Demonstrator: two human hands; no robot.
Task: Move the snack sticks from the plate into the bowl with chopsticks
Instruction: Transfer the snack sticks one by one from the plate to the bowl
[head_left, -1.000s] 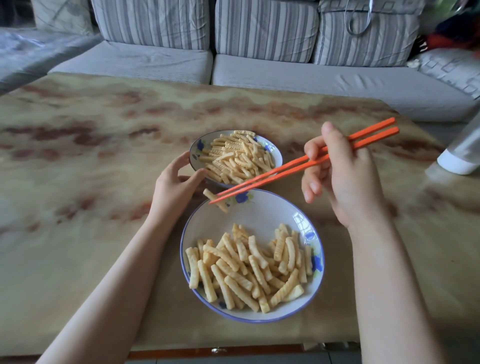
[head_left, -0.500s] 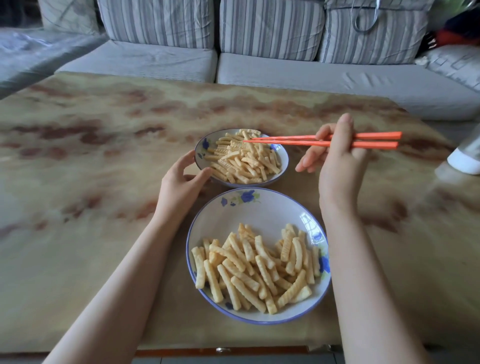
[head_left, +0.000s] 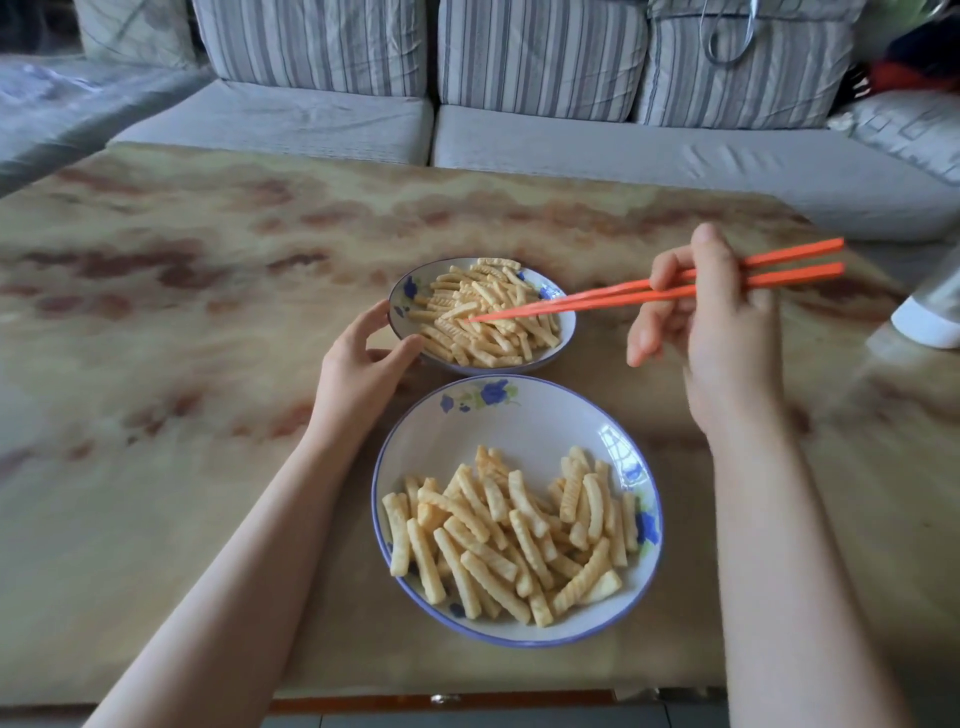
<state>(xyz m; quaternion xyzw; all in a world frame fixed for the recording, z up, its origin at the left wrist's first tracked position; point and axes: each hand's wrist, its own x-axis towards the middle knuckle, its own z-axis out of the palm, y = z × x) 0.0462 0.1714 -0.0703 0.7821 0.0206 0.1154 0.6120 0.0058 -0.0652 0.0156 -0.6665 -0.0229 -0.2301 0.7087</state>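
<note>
A white plate with a blue rim (head_left: 519, 415) sits near me, its lower half covered with ridged yellow snack sticks (head_left: 514, 530). Beyond it stands a smaller blue-patterned bowl (head_left: 563, 332) heaped with more sticks. My right hand (head_left: 711, 332) grips a pair of orange chopsticks (head_left: 613, 299); their tips rest together over the pile in the bowl, and no stick is clearly held between them. My left hand (head_left: 363, 374) cups the bowl's left rim, thumb and fingers touching it.
The dishes stand on a marbled tan table (head_left: 182, 364) whose front edge runs just below the plate. A grey striped sofa (head_left: 519, 130) lies behind the table. A white object (head_left: 930, 317) sits at the table's right edge.
The chopsticks carried a stick from above the plate's far rim to over the bowl, and their tips have now dipped onto the bowl's pile. The left hand stayed at the bowl's rim.
</note>
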